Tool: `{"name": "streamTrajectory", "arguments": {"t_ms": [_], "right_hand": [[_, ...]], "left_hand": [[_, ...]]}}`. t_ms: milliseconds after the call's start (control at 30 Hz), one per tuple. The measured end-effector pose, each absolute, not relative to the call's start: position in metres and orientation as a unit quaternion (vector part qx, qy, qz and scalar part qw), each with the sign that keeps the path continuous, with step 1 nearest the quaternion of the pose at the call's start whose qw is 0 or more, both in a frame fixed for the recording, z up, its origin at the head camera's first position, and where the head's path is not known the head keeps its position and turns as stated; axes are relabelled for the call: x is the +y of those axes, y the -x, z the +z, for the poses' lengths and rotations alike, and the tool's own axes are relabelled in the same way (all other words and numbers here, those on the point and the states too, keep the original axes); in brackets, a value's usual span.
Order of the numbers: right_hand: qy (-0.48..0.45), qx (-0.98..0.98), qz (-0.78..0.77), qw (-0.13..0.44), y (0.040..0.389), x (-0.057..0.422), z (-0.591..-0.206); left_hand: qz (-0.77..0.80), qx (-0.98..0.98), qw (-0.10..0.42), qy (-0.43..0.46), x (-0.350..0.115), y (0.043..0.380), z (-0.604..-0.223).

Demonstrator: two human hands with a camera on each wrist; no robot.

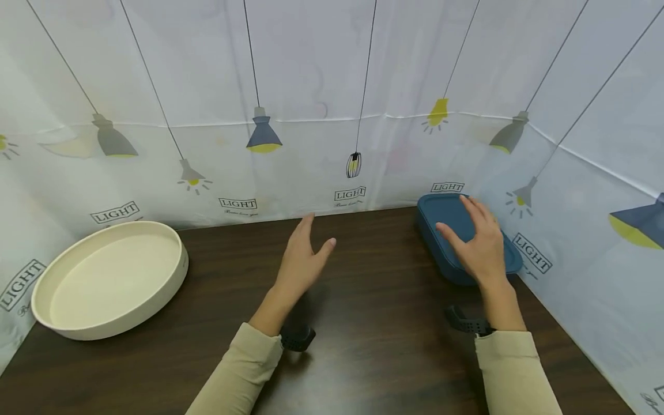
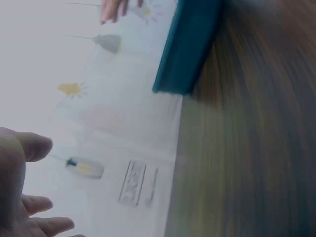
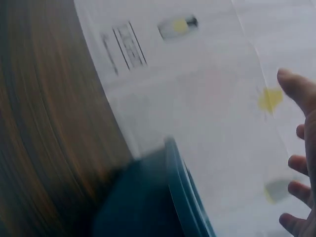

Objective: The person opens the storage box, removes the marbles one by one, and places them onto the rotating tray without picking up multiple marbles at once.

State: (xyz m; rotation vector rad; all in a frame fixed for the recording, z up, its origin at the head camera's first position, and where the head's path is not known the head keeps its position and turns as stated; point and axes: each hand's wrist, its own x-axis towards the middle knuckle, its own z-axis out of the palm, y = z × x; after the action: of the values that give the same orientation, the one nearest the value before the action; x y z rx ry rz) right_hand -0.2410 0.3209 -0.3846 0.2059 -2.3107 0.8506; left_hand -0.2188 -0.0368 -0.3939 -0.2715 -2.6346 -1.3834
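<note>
A blue lidded box [image 1: 446, 219] stands at the back right of the dark wooden table. Above its lid hovers my right hand [image 1: 479, 245], thumb spread away from relaxed fingers and nothing held. In the right wrist view, the fingers stand apart from the box [image 3: 143, 202], whose rim edge shows below. Over the middle of the table my left hand [image 1: 301, 259] is in the air, thumb apart from extended fingers, holding nothing. The left wrist view shows part of that hand [image 2: 29, 192] at the lower left, with the box [image 2: 190, 49] farther off.
On the left of the table [image 1: 363, 334] sits a round cream tray [image 1: 109, 328] with a raised rim. A white curtain [image 1: 311, 69] printed with lamps hangs along the back and right edges. Black wrist straps [image 1: 298, 337] are on both arms.
</note>
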Motion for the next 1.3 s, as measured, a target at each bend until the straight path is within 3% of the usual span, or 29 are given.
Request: {"name": "streamTrajectory", "arguments": {"t_ms": [533,833,1067,1300], "right_hand": [[0.132,-0.865,0.373,0.307,0.236,0.411,-0.414],[0.210,-0.813,0.504,0.204,0.233,0.431,-0.430],[0.189,-0.783,0.580,0.124,0.234,0.439,-0.448],[0.181,-0.734,0.646,0.104,0.234,0.441,-0.454]], "left_hand": [[-0.630,-0.773,0.018,0.080,0.073,0.238,-0.434],[-0.688,-0.716,-0.058,0.101,0.140,0.239,-0.458],[-0.657,-0.740,-0.087,0.113,0.180,0.235,-0.461],[-0.648,-0.748,-0.086,0.114,0.196,0.229,-0.460]]}}
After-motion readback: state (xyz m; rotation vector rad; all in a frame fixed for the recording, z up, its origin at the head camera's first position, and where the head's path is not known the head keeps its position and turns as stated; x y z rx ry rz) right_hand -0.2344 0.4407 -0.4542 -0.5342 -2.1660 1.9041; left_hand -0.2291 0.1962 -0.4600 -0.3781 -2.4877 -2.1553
